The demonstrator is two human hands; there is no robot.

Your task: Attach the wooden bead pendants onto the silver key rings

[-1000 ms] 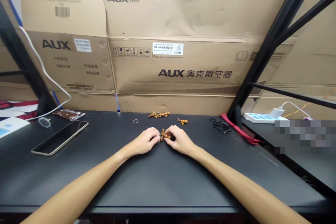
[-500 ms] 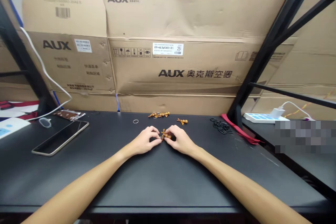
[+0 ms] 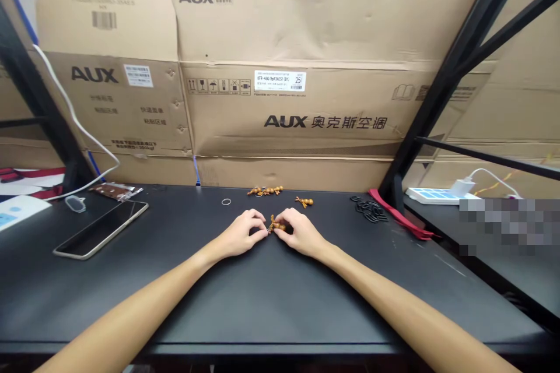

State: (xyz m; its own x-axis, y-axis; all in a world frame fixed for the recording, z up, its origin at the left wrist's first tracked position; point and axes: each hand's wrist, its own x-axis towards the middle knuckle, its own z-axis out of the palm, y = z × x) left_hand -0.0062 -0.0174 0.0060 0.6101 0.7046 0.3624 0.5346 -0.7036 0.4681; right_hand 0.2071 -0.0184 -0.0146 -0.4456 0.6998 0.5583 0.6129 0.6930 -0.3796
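Over the middle of the black table, my right hand [image 3: 301,234] pinches a small brown gourd charm [image 3: 280,227] between thumb and fingers. Its knotted cord [image 3: 272,222] sticks out toward the other hand. Facing it, my left hand [image 3: 242,235] has thumb and forefinger closed at the cord's end. A small metallic glint shows at those fingertips, too tiny to name. Behind the hands lie a cluster of similar gourd charms [image 3: 273,190], one separate gourd charm [image 3: 306,202] and a thin metal ring [image 3: 226,201].
A phone [image 3: 102,229] lies at left near a brown packet [image 3: 116,190] and a white cable [image 3: 94,140]. At right are black rings [image 3: 371,210], a red strap [image 3: 402,218] and a power strip [image 3: 431,196]. Cardboard [image 3: 324,41] stands along the back edge.
The left fingertips have shifted very slightly left, away from the gourd charm. The right hand keeps its pinch in the same place.
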